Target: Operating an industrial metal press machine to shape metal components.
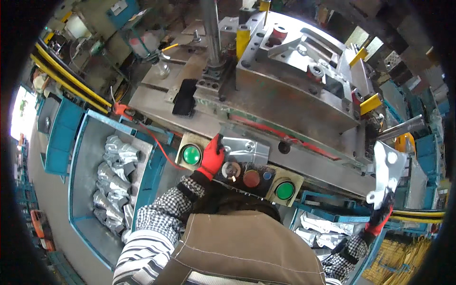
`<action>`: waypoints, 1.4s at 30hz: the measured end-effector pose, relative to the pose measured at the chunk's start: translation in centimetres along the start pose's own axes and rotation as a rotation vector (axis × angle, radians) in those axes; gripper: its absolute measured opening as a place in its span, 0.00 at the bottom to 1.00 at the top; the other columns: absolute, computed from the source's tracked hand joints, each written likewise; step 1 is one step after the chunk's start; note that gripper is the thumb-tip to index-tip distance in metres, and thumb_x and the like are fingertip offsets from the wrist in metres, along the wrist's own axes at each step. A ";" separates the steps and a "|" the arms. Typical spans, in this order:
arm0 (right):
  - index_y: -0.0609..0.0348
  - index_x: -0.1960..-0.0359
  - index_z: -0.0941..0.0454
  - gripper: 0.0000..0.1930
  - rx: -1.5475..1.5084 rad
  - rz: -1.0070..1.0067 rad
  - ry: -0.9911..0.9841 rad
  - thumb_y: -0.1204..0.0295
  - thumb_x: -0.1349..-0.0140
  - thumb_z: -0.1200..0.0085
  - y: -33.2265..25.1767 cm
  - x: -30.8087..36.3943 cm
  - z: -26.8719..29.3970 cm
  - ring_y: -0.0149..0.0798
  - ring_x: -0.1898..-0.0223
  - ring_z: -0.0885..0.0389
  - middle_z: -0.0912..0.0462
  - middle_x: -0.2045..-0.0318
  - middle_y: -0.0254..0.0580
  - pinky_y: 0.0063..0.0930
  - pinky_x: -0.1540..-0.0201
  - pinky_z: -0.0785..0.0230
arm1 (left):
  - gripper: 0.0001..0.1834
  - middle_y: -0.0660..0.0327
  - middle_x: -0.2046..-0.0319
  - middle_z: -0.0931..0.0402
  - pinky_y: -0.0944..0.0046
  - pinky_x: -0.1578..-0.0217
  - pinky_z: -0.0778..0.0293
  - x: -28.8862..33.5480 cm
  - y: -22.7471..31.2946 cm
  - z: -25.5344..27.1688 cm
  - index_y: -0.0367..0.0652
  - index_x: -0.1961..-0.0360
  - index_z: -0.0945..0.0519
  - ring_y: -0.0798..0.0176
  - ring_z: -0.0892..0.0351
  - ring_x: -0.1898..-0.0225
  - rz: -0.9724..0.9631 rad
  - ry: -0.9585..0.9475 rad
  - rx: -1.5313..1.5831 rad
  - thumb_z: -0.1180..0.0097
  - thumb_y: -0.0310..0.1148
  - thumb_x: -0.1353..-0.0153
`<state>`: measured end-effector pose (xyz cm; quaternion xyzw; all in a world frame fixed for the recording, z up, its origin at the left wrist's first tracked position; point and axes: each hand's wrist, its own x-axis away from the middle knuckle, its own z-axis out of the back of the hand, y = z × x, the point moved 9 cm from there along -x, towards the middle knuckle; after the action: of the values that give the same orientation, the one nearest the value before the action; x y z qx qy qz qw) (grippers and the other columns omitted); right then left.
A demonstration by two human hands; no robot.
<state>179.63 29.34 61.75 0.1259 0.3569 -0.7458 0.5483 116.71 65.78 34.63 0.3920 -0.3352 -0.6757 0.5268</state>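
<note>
My left hand (pixel 212 160), in a red glove with dark fingertips, is closed on the left end of a shiny stamped metal bracket (pixel 246 150). That bracket lies at the front edge of the press bed, just above the button panel (pixel 220 175). Out to the far right, my gloved right hand (pixel 380 219) grips the lower end of a second stamped metal part (pixel 386 170), held up on end. Past both hands stands the steel die (pixel 289 85), with a bent sheet-metal piece (pixel 285 51) on top of it.
Green buttons (pixel 191 155) flank a red button (pixel 251 179) on the panel. A blue-framed bin (pixel 81 190) at left contains several formed metal parts. More parts (pixel 323 228) sit in a low bin at lower right. Yellow posts (pixel 371 104) rise by the die; a red hose (pixel 159 142) hangs left.
</note>
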 end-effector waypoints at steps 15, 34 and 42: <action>0.63 0.42 0.20 0.19 -0.653 0.068 -0.815 0.65 0.28 0.47 -11.8 -39.3 -29.0 0.39 0.46 0.19 0.16 0.46 0.45 0.30 0.39 0.29 | 0.33 0.48 0.39 0.23 0.58 0.36 0.28 4.5 2.2 12.3 0.32 0.32 0.30 0.53 0.23 0.37 -0.012 0.158 0.076 0.37 0.22 0.39; 0.55 0.40 0.20 0.22 0.004 0.143 -0.440 0.64 0.35 0.38 -14.1 -41.1 -35.9 0.39 0.54 0.16 0.13 0.51 0.46 0.34 0.47 0.25 | 0.30 0.51 0.40 0.21 0.60 0.37 0.27 9.5 -4.6 21.5 0.35 0.31 0.30 0.59 0.21 0.39 0.254 0.307 0.061 0.39 0.24 0.34; 0.64 0.46 0.18 0.16 -0.310 0.026 -0.892 0.71 0.34 0.40 -21.7 -11.1 -21.3 0.35 0.52 0.18 0.13 0.54 0.45 0.33 0.47 0.28 | 0.53 0.38 0.31 0.34 0.54 0.30 0.36 4.2 -10.4 19.4 0.29 0.27 0.39 0.43 0.34 0.29 0.203 0.097 -0.221 0.28 0.50 0.45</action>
<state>159.70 54.79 61.53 -0.2859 0.1920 -0.6580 0.6697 94.31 64.76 33.93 0.3279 -0.2710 -0.6319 0.6479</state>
